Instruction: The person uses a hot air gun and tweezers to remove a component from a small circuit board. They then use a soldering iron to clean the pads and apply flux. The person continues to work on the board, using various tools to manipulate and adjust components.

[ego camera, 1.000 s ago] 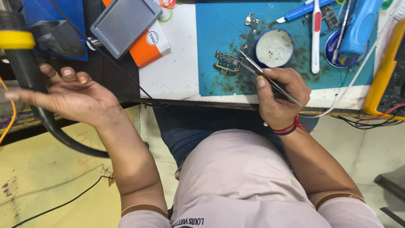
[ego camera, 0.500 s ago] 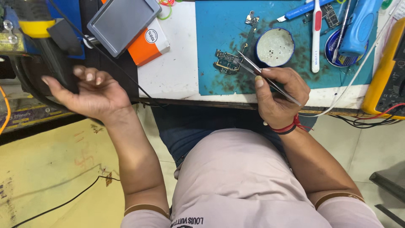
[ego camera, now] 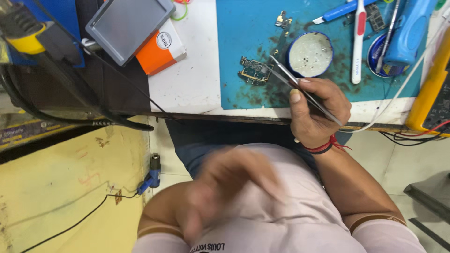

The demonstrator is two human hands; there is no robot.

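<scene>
Tweezers [ego camera: 300, 89] point up-left toward circuit board [ego camera: 255, 71].

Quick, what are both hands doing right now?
Left hand: blurred, in front of the chest, holds nothing visible.
Right hand: closed on tweezers, tips at a small circuit board.

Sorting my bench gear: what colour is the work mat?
Blue, stained dark, on the mat in the head view.

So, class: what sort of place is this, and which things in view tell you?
Probably an electronics repair bench: a small circuit board on a stained blue work mat, tweezers in the right hand, and a yellow multimeter alongside.
</scene>
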